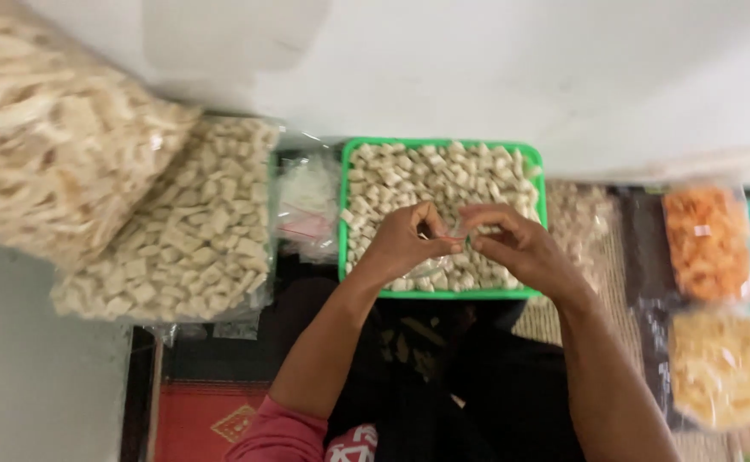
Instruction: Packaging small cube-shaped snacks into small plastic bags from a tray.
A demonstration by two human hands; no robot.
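Head view, looking straight down at a seated person's lap and the floor in front.

Left hand (405, 244): raised over the green tray (342, 214), fingers curled inward, thumb and forefinger pinched on something thin and clear held between both hands. It looks like a small plastic bag (445, 233), but it is too faint to confirm.

Right hand (512, 244): just beside the left, fingertips meeting it over the tray's middle. Fingers narrow, pinching the same clear item from the other side.

Tray: rectangular, green rim, filled with small pale, squarish snack pieces (460, 175). It lies on the floor directly ahead of the person, against a white wall (495, 77). Both hands hover above its near half; whether they touch the pieces cannot be told.

Surroundings:
- Left of the tray, a crumpled clear bag (307, 205), nearly empty.
- Further left, a large clear sack (191, 231) of the same pale pieces, lying on the floor.
- Upper left, close to the camera and blurred, a bigger sack of pale chips (50, 128), resting partly over the first sack.
- Right of the tray, a packet of pale pieces (580, 227), blurred.
- Far right, an orange snack packet (707, 244) above a yellow one (721, 368), well apart from the hands.
- Below the left forearm, a red patterned mat (208, 419).
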